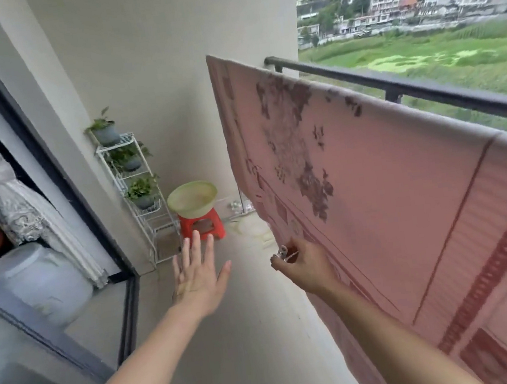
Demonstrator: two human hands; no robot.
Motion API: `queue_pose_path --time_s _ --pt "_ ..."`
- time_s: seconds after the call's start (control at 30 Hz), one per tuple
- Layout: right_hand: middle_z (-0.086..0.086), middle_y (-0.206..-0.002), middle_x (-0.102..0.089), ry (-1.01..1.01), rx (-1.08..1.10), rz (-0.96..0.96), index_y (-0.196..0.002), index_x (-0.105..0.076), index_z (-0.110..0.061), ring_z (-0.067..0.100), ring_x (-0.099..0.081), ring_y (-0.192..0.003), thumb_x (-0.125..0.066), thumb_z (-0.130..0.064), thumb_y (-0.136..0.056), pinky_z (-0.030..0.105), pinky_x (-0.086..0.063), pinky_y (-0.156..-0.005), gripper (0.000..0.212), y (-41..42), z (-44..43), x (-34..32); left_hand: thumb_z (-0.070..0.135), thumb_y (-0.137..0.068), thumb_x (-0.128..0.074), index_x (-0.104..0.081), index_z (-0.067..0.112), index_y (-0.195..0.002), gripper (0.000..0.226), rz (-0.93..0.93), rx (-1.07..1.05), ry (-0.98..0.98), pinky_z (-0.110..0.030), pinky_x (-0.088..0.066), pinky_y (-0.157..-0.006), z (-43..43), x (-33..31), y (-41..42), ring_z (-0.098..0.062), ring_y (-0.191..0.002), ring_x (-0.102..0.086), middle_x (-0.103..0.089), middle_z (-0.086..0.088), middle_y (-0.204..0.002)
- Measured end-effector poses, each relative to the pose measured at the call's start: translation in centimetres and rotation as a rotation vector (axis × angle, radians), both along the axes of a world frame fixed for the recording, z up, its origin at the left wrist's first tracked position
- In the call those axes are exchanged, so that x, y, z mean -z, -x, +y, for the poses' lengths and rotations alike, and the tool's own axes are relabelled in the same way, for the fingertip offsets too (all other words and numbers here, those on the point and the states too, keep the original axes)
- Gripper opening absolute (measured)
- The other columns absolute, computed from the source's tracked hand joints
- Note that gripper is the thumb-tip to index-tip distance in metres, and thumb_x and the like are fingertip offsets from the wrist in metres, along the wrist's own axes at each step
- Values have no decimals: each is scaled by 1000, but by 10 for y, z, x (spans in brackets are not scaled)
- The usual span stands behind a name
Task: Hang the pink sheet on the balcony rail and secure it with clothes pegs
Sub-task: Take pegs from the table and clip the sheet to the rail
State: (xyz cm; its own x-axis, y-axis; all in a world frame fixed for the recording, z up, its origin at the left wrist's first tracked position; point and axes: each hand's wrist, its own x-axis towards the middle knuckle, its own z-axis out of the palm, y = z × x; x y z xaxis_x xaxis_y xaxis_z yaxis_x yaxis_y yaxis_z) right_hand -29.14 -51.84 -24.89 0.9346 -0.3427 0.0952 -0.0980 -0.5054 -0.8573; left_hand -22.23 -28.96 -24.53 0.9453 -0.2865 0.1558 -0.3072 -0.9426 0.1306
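Note:
The pink sheet (pixel 387 183), printed with dark red flowers and borders, hangs draped over the black balcony rail (pixel 443 93) on the right and reaches far down on the balcony side. My right hand (pixel 304 265) is closed around small metallic clothes pegs (pixel 283 253) right beside the sheet's lower edge. My left hand (pixel 198 277) is stretched out over the floor with flat, spread fingers and holds nothing. No peg is visible on the rail.
A red stool (pixel 202 226) carries a pale green basin (pixel 192 198) at the far wall. A white wire shelf (pixel 137 186) with potted plants stands beside it. A sliding glass door (pixel 61 232) and a white container (pixel 44 278) are at left.

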Motion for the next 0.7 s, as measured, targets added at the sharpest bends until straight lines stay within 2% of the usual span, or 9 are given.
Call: queue_pose_path --time_s 0.1,0.2,0.3,0.43,0.57,0.7 --pt "-18 -78 -74 -53 -34 -15 -79 -63 -23 -2 -68 -66 -70 -45 -74 31 -57 -65 24 -82 -18 -16 62 -96 -15 8 25 -155 73 -29 -11 -7 -50 1 -120 -13 -18 -72 -21 -148 18 20 -3 -162" --pt "-23 -76 -73 -64 -86 -14 -81 -63 -22 -5 -65 -62 -71 -42 -78 31 -56 -62 22 -151 -25 -27 64 -95 -13 8 27 -155 73 -49 -21 19 -50 -1 -120 -16 -27 -128 -19 -148 19 20 -1 -162" --pt "-17 -83 -75 -62 -158 -9 -85 -69 -26 1 -56 -55 -69 -49 -81 25 -45 -55 24 -220 -26 -29 63 -96 -16 4 27 -156 72 -62 -37 49 -50 -2 -120 -15 -28 -191 -19 -149 16 17 -1 -162" --pt "-10 -71 -66 -67 -180 -27 -95 -76 -26 3 -46 -50 -64 -53 -86 20 -35 -52 31 -316 -21 -22 63 -96 -15 1 25 -156 73 -49 -71 50 -51 -3 -120 -8 -19 -285 -21 -149 13 15 -3 -163" --pt "-7 -86 -76 -122 -127 -47 -88 -71 -23 0 -52 -55 -68 -42 -86 22 -39 -58 19 -422 -10 -12 63 -96 -15 3 25 -156 73 -41 -75 86 -52 -4 -120 2 -9 -393 -22 -149 13 16 -4 -163" --pt "-13 -81 -75 -83 -110 -36 -84 -74 -30 3 -62 -65 -72 -44 -81 25 -47 -60 14 -536 -1 -24 62 -96 -18 3 24 -156 74 -36 -60 112 -49 -1 -120 12 -18 -511 -22 -149 12 16 -3 -163"
